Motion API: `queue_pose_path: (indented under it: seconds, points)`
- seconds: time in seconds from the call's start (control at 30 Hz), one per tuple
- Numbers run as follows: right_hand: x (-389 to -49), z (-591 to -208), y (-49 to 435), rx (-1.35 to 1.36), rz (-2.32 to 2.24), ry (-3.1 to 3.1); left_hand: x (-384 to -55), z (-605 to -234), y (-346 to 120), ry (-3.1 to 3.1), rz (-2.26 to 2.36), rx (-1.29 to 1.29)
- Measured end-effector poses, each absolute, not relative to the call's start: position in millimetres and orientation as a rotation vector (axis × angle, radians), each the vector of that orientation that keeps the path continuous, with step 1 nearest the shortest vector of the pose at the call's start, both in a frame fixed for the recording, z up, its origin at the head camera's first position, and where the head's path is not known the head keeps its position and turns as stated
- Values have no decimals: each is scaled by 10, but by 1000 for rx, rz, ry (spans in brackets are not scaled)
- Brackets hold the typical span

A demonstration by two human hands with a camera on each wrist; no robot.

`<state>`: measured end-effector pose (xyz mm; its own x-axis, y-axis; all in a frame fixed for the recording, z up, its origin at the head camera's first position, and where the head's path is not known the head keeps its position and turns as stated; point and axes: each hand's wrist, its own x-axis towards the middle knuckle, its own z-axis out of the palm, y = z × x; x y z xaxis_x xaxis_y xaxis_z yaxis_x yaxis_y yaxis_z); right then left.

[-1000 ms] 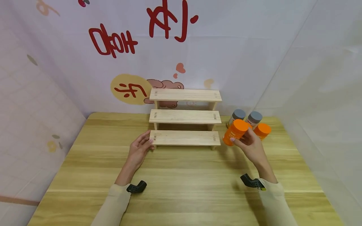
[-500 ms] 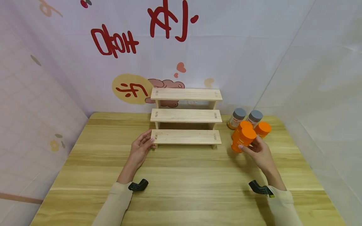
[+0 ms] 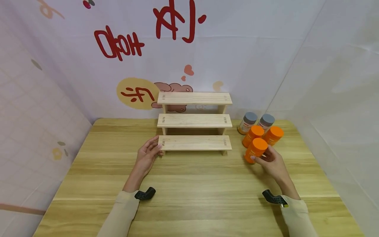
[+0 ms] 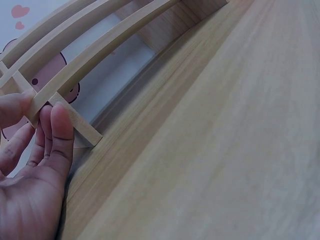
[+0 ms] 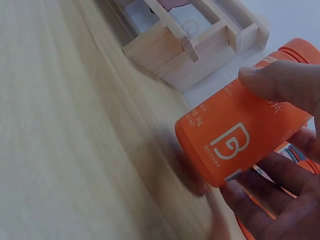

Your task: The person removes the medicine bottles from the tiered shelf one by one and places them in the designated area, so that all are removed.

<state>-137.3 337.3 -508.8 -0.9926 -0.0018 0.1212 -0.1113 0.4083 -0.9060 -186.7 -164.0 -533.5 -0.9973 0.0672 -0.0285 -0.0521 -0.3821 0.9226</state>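
Observation:
A three-tier wooden shelf (image 3: 193, 143) stands at the back middle of the table. My left hand (image 3: 147, 154) grips the left end of its lowest board; in the left wrist view the thumb (image 4: 15, 107) lies over the board and the fingers reach beneath it. My right hand (image 3: 272, 164) holds an orange pill bottle (image 3: 256, 150) between thumb and fingers. In the right wrist view that bottle (image 5: 235, 122) is tilted, with its base close to the tabletop. Just behind it stand two more orange bottles (image 3: 253, 135) and two grey-capped bottles (image 3: 247, 123).
The wooden table (image 3: 189, 194) meets a printed cloth wall (image 3: 251, 59) at the back. Cloth also hangs along the left and right sides. Both wrists carry black camera mounts (image 3: 145, 193).
My right hand has carried the orange bottle to the right, toward me and lower, uncovering the orange bottle behind it. My left hand stays on the shelf.

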Motion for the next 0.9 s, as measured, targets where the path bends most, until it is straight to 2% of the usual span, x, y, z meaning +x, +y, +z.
queue_pose_path:
  seconds: [0.4,0.7,0.9]
  points:
    - [-1375,-5167,3457,94,1617,-2589,-1841,-5294,-1665,1737,2537,-3]
    - [-1320,-5093,3513,74,1542,-2661,-1885,-5254,-1617,1735,2498,-12]
    - [-1264,-5022,3518,155,1482,-2679,-1849,-5175,-1750,1900,2350,39]
